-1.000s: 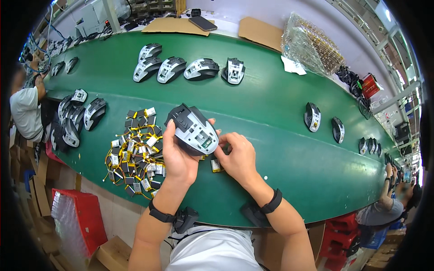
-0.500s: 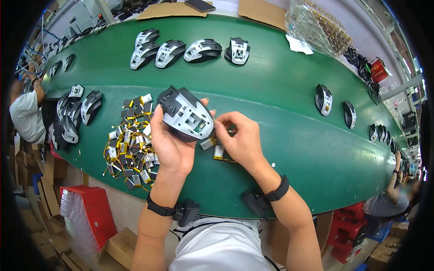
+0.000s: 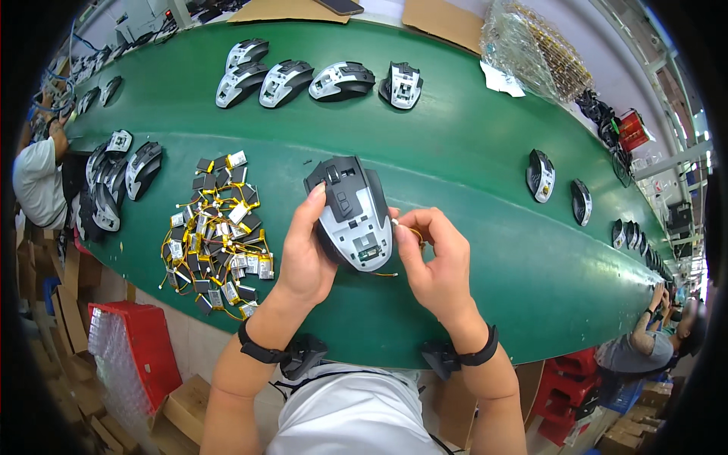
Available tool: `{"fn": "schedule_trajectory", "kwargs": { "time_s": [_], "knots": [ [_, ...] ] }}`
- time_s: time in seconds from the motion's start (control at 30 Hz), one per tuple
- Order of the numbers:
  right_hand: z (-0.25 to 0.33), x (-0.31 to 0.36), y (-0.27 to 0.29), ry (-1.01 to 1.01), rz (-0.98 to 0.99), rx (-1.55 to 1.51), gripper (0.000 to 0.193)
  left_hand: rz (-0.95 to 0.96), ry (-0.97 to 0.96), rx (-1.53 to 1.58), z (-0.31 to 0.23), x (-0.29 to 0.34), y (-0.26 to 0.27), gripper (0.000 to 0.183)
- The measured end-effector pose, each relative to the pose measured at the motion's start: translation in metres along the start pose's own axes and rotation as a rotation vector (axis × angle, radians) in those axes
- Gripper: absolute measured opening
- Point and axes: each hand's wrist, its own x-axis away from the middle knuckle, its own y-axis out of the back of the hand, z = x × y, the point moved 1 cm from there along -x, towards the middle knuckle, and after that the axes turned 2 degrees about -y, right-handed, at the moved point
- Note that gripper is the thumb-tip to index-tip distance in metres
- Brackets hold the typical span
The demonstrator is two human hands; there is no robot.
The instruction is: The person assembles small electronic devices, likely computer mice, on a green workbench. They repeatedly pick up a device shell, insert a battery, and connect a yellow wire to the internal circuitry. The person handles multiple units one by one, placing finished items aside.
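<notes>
My left hand [image 3: 303, 262] is wrapped around the side of a black and silver computer mouse [image 3: 353, 216], its thumb along the upper left edge. The mouse's top cover is off, so a small green circuit board shows in a cutout near its lower end. At the mouse's right edge, my right hand [image 3: 440, 269] pinches a small white plug [image 3: 395, 222] on thin yellow and red wires. A wire end also peeks out below the mouse; whatever it joins is hidden. Left of my left hand lies a pile of small wired battery packs [image 3: 216, 239].
Several similar mice [image 3: 284, 82] stand along the far side of the green table [image 3: 485, 250]. More mice cluster at the left [image 3: 114, 182] and run down the right [image 3: 541, 176]. Clear plastic packaging [image 3: 531, 49] sits at the back right. Other people work at both ends.
The mouse has come nearer and right, and now stands more upright. My right hand has lifted a plug to its edge. The two batteries that lay beside that hand no longer show.
</notes>
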Motion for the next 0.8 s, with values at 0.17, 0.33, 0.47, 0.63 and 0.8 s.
{"fn": "schedule_trajectory", "kwargs": {
  "time_s": [0.17, 0.33, 0.47, 0.63, 0.8],
  "knots": [
    [0.007, -0.003, 0.010, 0.131, -0.084, 0.124, 0.007, 0.015, 0.000, -0.019, 0.001, 0.002, -0.004, 0.052],
    [0.022, 0.005, 0.010, 0.269, -0.043, 0.220, 0.016, -0.016, 0.045, -0.086, 0.007, 0.002, 0.008, 0.067],
    [0.027, 0.007, 0.010, 0.211, -0.076, 0.229, 0.018, 0.010, 0.052, -0.071, 0.005, 0.003, -0.002, 0.063],
    [0.022, 0.009, 0.008, 0.314, -0.039, 0.278, 0.019, 0.076, 0.089, -0.091, 0.003, 0.001, 0.000, 0.055],
    [0.021, 0.010, 0.007, 0.423, 0.126, 0.425, 0.021, -0.025, 0.095, -0.170, 0.011, 0.001, 0.007, 0.055]
  ]
}}
